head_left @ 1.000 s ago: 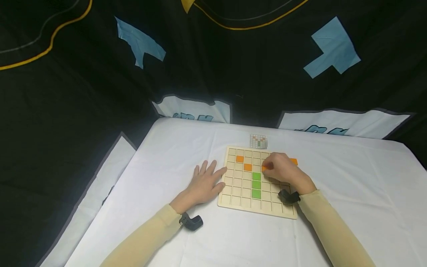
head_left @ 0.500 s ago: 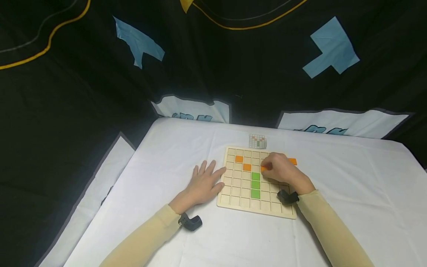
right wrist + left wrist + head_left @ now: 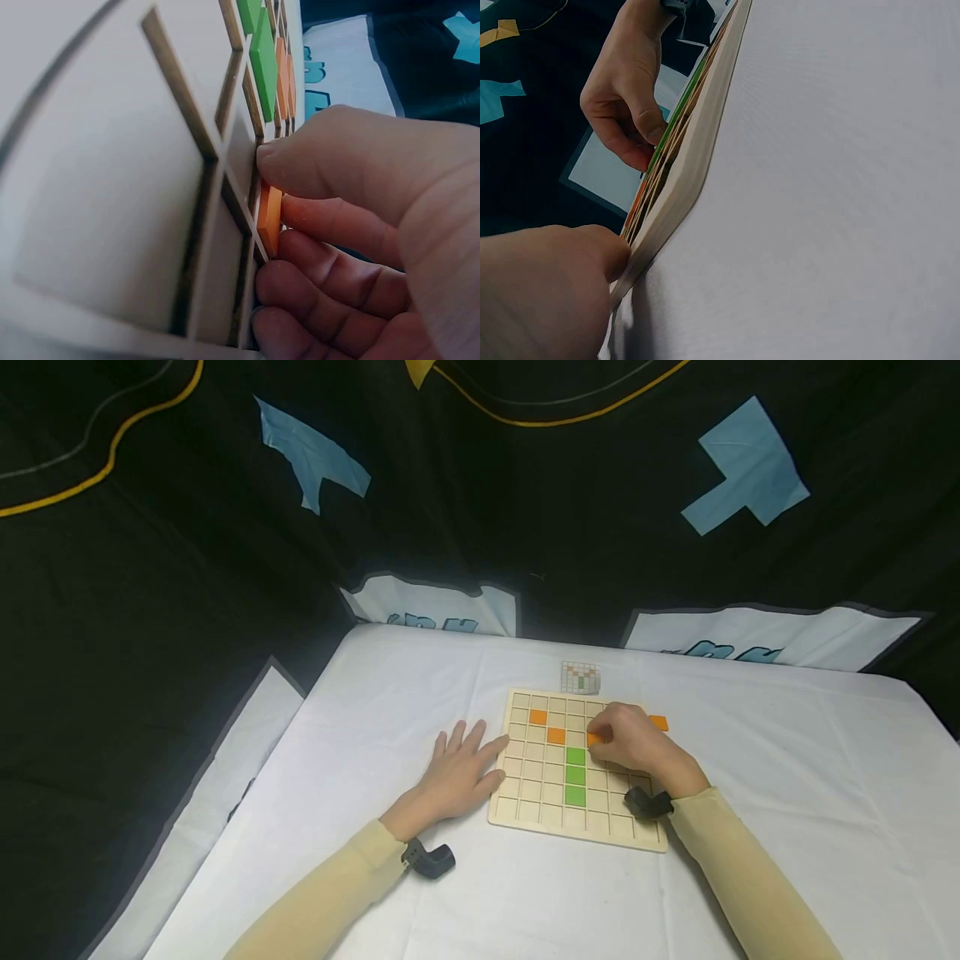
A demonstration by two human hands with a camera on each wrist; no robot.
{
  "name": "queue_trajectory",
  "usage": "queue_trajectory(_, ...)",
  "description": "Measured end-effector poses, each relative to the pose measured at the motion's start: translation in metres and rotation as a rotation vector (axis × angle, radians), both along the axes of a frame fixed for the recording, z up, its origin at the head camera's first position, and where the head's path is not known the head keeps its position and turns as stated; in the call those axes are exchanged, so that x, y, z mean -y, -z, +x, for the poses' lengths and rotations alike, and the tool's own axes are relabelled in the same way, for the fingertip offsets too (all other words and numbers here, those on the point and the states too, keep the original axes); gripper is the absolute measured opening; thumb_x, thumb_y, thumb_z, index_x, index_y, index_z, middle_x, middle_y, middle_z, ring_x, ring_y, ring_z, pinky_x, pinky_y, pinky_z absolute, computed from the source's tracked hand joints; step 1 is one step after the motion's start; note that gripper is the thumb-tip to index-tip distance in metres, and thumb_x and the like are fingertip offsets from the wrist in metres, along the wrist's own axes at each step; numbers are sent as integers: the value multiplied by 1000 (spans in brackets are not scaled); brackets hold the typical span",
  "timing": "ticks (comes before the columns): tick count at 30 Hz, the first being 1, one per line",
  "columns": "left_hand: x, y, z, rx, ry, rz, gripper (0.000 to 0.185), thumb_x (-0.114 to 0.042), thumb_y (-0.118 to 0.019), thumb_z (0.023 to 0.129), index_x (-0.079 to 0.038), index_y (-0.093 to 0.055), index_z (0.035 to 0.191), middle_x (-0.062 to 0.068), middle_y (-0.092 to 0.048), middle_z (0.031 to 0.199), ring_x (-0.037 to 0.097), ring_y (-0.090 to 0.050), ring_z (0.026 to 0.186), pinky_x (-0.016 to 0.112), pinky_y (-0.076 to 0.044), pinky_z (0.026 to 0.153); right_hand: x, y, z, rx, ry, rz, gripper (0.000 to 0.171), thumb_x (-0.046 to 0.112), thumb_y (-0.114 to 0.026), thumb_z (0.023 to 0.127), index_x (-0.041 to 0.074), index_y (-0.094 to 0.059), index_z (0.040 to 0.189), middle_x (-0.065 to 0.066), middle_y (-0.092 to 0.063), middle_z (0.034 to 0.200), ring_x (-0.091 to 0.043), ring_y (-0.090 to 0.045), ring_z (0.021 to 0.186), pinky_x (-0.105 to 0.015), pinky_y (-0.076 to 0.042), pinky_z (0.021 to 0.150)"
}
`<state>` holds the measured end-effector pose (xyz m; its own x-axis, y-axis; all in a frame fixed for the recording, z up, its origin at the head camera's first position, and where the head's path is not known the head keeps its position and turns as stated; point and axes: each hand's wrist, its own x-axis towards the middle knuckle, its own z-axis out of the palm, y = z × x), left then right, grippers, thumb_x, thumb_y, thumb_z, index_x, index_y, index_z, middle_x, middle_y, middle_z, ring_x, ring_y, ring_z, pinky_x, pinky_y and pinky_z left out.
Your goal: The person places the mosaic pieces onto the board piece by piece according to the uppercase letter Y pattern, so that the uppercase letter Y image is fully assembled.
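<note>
A wooden grid board [image 3: 536, 814] lies on the white table. It holds two orange tiles [image 3: 537, 717] and a column of three green tiles [image 3: 575, 775]. My right hand [image 3: 633, 739] sits over the board and pinches an orange tile [image 3: 593, 739] at a cell right of the green column's top. In the right wrist view the thumb and fingers grip that orange tile [image 3: 268, 217] on edge in the grid. My left hand [image 3: 461, 772] lies flat on the table, fingertips against the board's left edge [image 3: 694, 161]. Another orange tile [image 3: 658, 722] lies beside the board at the right.
A small pattern card [image 3: 580, 677] lies just beyond the board. The white cloth [image 3: 787, 793] covers the table; black fabric with blue patches [image 3: 742, 464] hangs behind. Both wrists carry black cameras [image 3: 429, 860].
Almost nothing has moved. The right hand stays on the orange tile at the same cell; the left hand stays put.
</note>
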<state>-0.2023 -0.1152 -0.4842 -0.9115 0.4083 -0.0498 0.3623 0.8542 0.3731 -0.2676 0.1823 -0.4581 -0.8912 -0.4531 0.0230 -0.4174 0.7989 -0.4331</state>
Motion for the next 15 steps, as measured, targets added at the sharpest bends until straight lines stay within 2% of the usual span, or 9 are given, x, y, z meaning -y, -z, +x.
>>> queue_trajectory(7,0,0,-1,-6,-1,0,57,-42,-47,105,-20,-42,157,24,-26,167,55,-15,154,73,-14,121,-3,-1,-1,12,4,-8,22,6,-78,77,2,-79,98,-5,-65,82,-17,-52,75,-30,-44,69)
queue_trajectory(11,0,0,0,-4,1,-3,57,-42,-47,105,-21,-41,157,23,-26,167,54,-15,154,73,-14,121,-15,-8,-2,28,73,-38,30,10,-78,81,-3,-77,107,-13,-72,94,-22,-60,82,-39,-54,77)
queue_trajectory(15,0,0,0,-7,1,0,57,-42,-47,104,-21,-42,157,23,-26,167,54,-15,154,73,-14,121,-35,-16,-5,16,151,-64,34,10,-74,84,-8,-73,113,-20,-72,103,-27,-63,87,-43,-55,78)
